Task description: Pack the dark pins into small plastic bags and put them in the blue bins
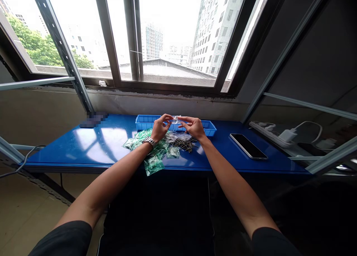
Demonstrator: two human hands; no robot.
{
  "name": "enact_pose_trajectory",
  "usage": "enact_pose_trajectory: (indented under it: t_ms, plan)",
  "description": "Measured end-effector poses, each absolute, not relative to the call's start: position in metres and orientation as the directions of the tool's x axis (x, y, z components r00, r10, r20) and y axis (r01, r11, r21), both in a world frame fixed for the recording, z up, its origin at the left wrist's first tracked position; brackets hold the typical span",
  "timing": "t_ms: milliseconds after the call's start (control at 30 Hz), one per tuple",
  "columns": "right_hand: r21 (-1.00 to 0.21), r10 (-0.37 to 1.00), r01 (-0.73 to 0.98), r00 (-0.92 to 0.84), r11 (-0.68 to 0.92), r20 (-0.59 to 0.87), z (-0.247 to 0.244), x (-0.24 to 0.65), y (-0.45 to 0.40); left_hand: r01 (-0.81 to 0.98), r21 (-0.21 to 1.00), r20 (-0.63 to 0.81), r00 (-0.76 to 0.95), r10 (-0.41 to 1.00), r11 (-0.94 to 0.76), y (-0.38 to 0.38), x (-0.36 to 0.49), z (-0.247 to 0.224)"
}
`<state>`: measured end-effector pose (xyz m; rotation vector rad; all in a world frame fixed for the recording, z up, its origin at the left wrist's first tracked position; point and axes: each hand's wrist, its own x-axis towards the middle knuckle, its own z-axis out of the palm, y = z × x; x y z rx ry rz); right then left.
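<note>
My left hand (161,128) and my right hand (193,128) hover over a blue plastic tray (147,122), pinching a small clear plastic bag (176,119) between their fingertips. A metal wristwatch (149,141) sits on my left wrist. Below my hands, a heap of green-tinted plastic bags (154,163) lies on the blue table (69,148). Next to it is a loose pile of small dark metal pins or screws (185,144), close to my right hand and touching neither hand.
A black smartphone (248,146) lies on the table to the right. Farther right, beyond the table, are a white power strip (269,134) and a plugged-in charger (287,135). Open window frames stand at both sides, and a pixelated object (95,119) lies at the table's back left.
</note>
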<state>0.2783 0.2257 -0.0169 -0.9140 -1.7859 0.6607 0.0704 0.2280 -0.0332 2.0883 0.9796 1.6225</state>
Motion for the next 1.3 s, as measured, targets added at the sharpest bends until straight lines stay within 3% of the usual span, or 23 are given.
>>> enact_pose_trajectory:
  t_ms: [1300]
  plan:
    - [-0.769, 0.85, 0.362, -0.247, 0.527, 0.466, -0.0136, 0.2771, 0.2225, 0.331, 0.672, 0.648, 0.171, 0.742, -0.663, 0.2306, 0.0711, -0.0369]
